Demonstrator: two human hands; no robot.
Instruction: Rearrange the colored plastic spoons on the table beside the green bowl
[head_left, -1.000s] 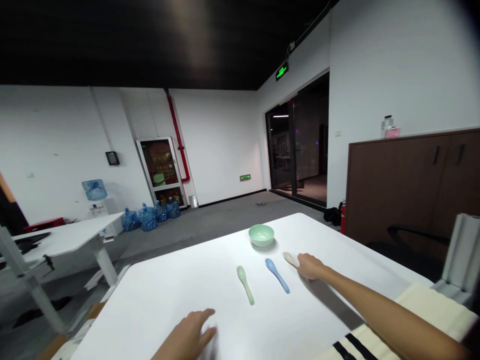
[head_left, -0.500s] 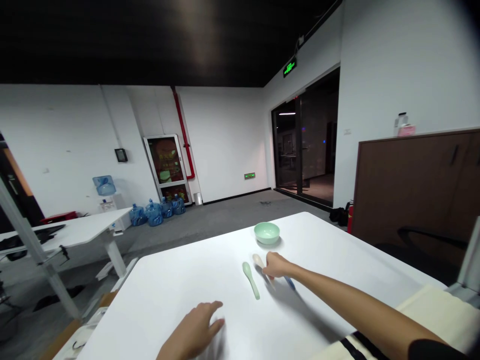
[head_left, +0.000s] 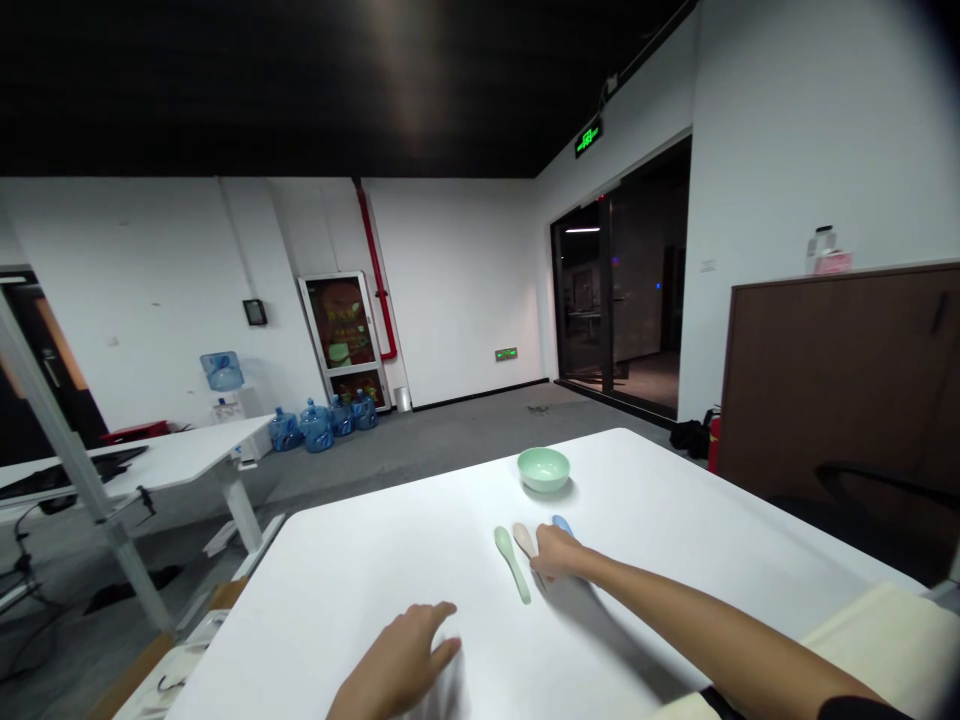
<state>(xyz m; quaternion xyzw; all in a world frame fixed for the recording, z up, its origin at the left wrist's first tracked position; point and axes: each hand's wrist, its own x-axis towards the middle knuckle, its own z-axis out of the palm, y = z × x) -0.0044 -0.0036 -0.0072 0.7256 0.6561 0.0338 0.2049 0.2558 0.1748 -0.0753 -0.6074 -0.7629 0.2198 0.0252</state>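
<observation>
From my head camera, I look down at a white worktop point(head_left: 337, 590) with three short, wide-bowled spoons lying near its far end. My right grip point(head_left: 559, 553) sits over the beige spoon point(head_left: 523, 540), its fingers curled down across the spoon's handle. Its bowl sticks out toward the far edge, but I cannot tell whether I am actually pinching it. The blue spoon point(head_left: 562, 523) lies just beyond my right grip, mostly hidden, with only its rounded bowl showing. The pale green spoon point(head_left: 511, 565) lies just left of the beige one, nearly touching it, its smooth matte handle pointing toward me. Beyond them, a small round mint-green bowl point(head_left: 543, 470) sits upright, apart from my right grip. My left grip point(head_left: 397, 665) is spread open at the near edge of the worktop, well left of the spoons and holding nothing.

Farther off, blue water jugs point(head_left: 319, 432) stand on the grey carpet point(head_left: 420, 450) by the far wall. To the right are a glass door point(head_left: 592, 300) and a dark wooden cabinet point(head_left: 840, 400).
</observation>
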